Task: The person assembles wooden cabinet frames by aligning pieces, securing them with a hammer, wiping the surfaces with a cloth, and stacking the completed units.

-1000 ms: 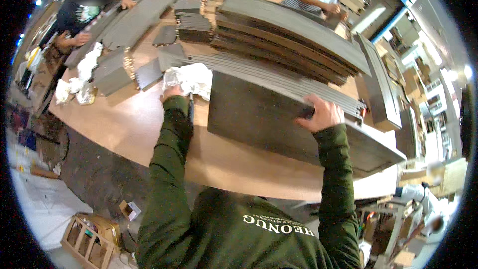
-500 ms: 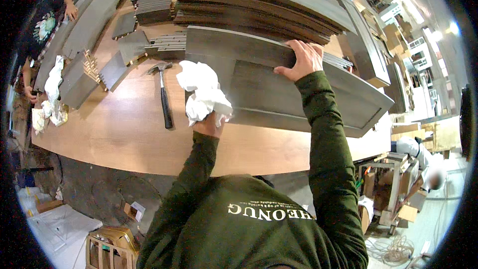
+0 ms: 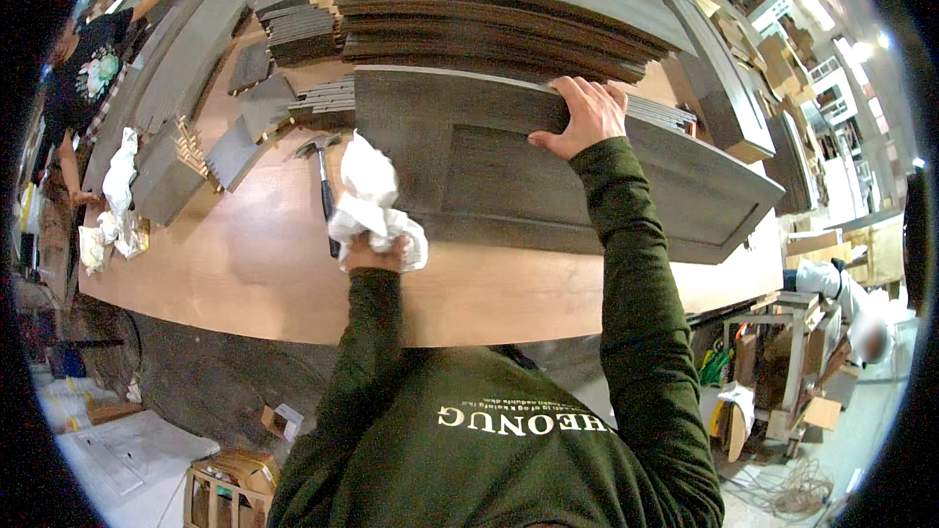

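Cluttered workshop, long pale wooden workbench [image 3: 245, 284] bearing stacked dark boards [image 3: 489, 10]. Left hand [image 3: 377, 249] clutching a white rag [image 3: 372, 200] at the near edge of a dark door panel [image 3: 548, 171] lying flat, hammer [image 3: 325, 186] just beside; right hand [image 3: 585, 117] gripping the panel's far edge.

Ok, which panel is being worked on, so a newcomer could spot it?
On the long wooden workbench, look just in front of the tall stack of dark boards. It's the dark grey door panel with a recessed centre, lying alone, gripped by the right hand.
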Tool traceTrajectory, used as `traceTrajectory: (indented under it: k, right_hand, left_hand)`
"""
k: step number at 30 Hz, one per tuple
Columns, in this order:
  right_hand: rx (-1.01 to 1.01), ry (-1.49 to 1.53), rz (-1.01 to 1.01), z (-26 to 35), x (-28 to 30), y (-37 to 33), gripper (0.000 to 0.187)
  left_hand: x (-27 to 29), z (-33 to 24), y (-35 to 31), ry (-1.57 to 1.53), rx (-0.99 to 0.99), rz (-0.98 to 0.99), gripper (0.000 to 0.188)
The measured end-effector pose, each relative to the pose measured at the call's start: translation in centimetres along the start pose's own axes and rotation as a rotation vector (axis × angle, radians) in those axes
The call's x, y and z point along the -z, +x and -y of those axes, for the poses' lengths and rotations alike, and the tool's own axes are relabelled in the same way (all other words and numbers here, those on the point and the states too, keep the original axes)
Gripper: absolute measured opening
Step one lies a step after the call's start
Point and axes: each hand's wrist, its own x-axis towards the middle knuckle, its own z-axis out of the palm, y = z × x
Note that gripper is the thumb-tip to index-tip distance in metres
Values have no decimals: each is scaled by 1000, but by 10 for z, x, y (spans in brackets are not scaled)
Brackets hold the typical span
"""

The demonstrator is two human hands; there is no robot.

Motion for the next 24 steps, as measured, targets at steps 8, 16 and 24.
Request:
traceTrajectory:
  k: [8,16,24]
  right_hand:
    - [-30,5,-37,2,5,-7,63]
    - [-59,-7,-123,4,11,-18,62]
    - [-97,-8,-29,-2,13,-7,57]
  left_hand:
    - [-28,42,29,1339,92,-862,43]
    - [-37,36,41,813,63,-869,37]
    - [-24,52,66,-329,-33,-914,39]
